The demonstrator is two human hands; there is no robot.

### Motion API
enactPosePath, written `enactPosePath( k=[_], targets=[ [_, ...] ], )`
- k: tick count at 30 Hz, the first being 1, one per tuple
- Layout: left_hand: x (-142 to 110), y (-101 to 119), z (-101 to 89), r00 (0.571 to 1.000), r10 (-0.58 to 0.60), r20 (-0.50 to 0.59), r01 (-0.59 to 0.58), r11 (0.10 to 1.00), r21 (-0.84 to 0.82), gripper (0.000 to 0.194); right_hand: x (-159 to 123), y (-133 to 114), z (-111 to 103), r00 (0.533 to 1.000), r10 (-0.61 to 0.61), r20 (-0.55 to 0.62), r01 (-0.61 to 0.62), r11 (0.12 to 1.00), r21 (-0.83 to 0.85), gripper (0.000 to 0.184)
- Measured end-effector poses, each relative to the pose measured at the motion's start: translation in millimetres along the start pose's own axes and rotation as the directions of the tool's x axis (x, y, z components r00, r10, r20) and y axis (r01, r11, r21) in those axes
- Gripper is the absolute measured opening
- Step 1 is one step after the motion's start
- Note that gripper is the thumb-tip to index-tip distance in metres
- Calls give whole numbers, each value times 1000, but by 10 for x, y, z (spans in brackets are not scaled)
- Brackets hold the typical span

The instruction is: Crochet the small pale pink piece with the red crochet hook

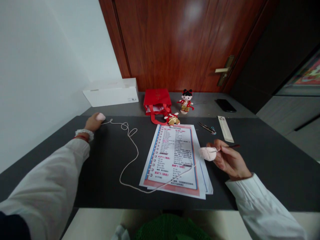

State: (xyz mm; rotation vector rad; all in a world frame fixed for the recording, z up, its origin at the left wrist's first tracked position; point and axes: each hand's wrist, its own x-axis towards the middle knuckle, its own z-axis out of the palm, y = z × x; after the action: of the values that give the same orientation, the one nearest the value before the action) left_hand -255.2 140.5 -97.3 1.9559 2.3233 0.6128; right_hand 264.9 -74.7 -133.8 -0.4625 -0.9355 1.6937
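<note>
At the far left of the table, my left hand (92, 123) is closed on a small pale pink ball of yarn (100, 116), mostly hidden by the fingers. A loose strand of yarn (137, 153) curls from the ball across the dark tabletop and over the printed sheets (172, 150) to the right. My right hand (231, 161) pinches a crochet hook (234, 146) along with a pale pink, cup-shaped crocheted piece (207, 153) above the sheets' right edge. The hook's tip end lies against the piece; whether it sits in a stitch I cannot tell.
Behind the sheets are a red gift bag (157, 98), a standing crocheted doll (186, 101) and a doll body (172, 119) lying down. Small scissors (207, 128), a pale flat packet (225, 129) and a phone (225, 105) lie rightward. A white box (112, 93) stands back left.
</note>
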Motion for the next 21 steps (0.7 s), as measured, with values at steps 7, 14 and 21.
enactPosePath(
  k=[7,14,21],
  targets=[
    [47,767,472,984,169,53,-159,975,-155,40,-27,-18,15,1000,6,-11,-6,1000,19,14],
    [-941,1788,421,850,520,79,-427,770,-473,64,19,7,74,1000,-3,18,3,999,41,14],
    [-2475,2510,311,290,901,322,-83,359,-930,80,65,-150,490,1000,-17,-15,17,999,31,24]
  ],
)
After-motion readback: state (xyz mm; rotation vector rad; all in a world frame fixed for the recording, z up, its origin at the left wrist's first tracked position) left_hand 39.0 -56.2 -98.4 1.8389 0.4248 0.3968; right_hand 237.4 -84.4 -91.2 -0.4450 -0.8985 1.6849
